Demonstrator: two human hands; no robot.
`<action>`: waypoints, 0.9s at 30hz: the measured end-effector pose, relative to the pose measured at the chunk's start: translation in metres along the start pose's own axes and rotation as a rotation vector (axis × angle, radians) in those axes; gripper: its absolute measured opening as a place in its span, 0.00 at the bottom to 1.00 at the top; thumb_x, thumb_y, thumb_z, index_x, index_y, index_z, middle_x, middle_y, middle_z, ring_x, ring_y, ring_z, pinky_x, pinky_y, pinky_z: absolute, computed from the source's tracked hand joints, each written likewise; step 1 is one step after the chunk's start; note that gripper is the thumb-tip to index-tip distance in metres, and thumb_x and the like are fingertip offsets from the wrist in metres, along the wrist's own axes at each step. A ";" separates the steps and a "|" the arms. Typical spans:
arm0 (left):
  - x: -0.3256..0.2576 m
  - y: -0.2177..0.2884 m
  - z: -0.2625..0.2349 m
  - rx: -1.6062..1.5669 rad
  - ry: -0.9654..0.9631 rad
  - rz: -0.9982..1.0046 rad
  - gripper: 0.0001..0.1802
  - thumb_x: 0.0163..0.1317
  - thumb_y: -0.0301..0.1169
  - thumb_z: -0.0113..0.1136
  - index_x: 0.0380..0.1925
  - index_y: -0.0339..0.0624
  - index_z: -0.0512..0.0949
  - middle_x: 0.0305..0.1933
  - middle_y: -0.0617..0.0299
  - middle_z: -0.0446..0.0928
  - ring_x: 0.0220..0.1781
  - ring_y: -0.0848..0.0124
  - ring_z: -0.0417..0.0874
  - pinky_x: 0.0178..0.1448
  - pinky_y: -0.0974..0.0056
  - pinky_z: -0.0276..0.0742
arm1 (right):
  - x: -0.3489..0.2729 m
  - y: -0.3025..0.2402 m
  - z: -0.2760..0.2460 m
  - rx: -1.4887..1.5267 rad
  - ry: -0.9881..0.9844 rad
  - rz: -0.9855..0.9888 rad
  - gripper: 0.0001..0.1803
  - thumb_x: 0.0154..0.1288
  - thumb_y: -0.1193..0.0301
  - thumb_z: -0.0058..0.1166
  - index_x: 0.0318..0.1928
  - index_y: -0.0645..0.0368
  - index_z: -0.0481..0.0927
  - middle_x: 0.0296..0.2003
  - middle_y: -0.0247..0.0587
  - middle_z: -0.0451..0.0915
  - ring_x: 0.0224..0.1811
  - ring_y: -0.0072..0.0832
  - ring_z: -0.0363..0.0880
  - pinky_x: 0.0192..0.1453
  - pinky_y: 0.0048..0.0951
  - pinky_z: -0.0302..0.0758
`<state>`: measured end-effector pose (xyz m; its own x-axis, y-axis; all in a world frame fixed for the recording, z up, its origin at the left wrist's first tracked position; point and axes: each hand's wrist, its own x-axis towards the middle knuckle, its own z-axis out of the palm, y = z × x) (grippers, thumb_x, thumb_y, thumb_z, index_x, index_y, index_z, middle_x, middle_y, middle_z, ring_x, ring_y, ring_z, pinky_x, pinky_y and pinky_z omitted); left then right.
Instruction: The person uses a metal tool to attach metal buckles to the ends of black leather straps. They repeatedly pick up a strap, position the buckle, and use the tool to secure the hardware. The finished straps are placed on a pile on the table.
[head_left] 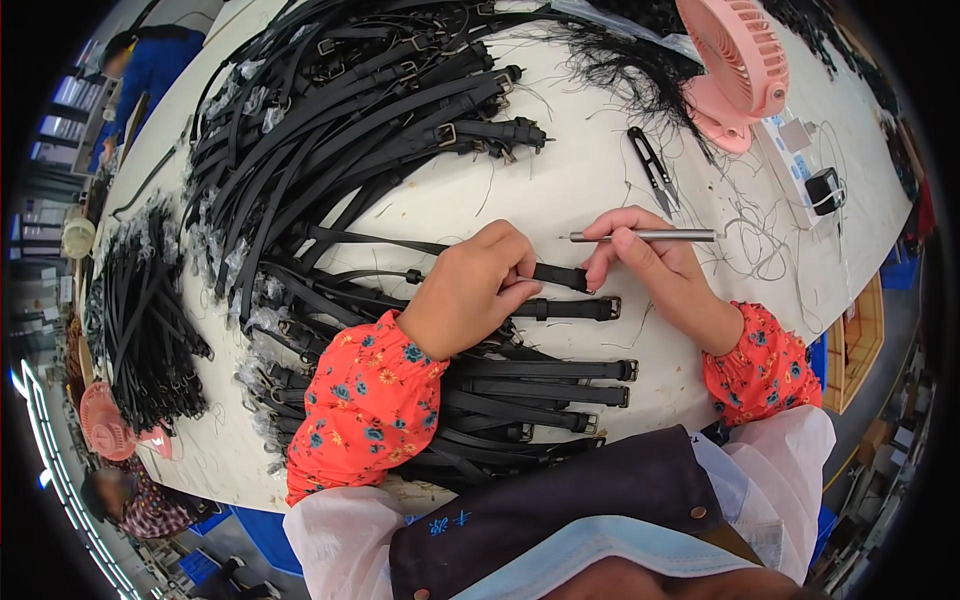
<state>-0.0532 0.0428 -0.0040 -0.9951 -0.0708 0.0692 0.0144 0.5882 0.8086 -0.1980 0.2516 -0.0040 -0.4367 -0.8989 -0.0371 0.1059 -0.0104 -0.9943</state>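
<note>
At the far left I have a separate bundle of thin black straps (150, 330), well apart from both hands, and then a larger heap of black straps (330, 140) fanned across the white surface (655, 380). Next comes my left grip (470, 290), back of the hand up, thumb and fingers pinched on one black strap (558, 276). That strap lies between my two hands: its short free end reaches out to the right of the left grip, long axis nearly crosswise and dipping slightly rightward, while a length on the other side of the hand looks like the same piece, though the hand hides the join. A buckled strap end (590, 309) sits just below it, nearly parallel. The left grip is the one that bears the strap; the right grip (655, 270) meets only its tip, with the lower fingers at or against it; I can't tell how firmly. The right thumb and fingers are narrowed around a slim metal tool (680, 236), its point aimed left, beyond the strap's far edge and apart from it. I judge that offset to be what I must steer by: from the tool's point, the strap lies toward my body, roughly along the same axis.
</note>
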 end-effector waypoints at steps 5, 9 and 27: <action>0.003 0.009 0.001 0.010 0.022 -0.039 0.15 0.55 0.24 0.74 0.43 0.42 0.81 0.37 0.60 0.75 0.29 0.72 0.79 0.35 0.67 0.77 | 0.001 0.004 -0.001 0.049 0.078 0.034 0.21 0.83 0.58 0.41 0.53 0.65 0.76 0.30 0.39 0.83 0.34 0.23 0.82 0.52 0.29 0.79; 0.002 0.005 0.007 0.086 0.055 0.064 0.11 0.58 0.24 0.71 0.42 0.43 0.83 0.37 0.61 0.78 0.28 0.68 0.80 0.35 0.65 0.77 | 0.003 0.003 -0.004 0.075 0.060 0.033 0.23 0.83 0.56 0.40 0.50 0.66 0.77 0.25 0.37 0.82 0.29 0.23 0.82 0.55 0.32 0.79; 0.005 0.002 0.010 0.111 0.090 0.083 0.02 0.64 0.24 0.63 0.35 0.39 0.79 0.34 0.59 0.79 0.27 0.64 0.80 0.34 0.63 0.74 | 0.000 -0.002 -0.001 0.049 -0.108 0.185 0.21 0.83 0.58 0.42 0.50 0.65 0.79 0.28 0.35 0.81 0.30 0.19 0.80 0.36 0.21 0.76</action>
<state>-0.0592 0.0519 -0.0081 -0.9781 -0.0873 0.1891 0.0803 0.6797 0.7291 -0.1996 0.2521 -0.0022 -0.3078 -0.9292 -0.2047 0.2197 0.1399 -0.9655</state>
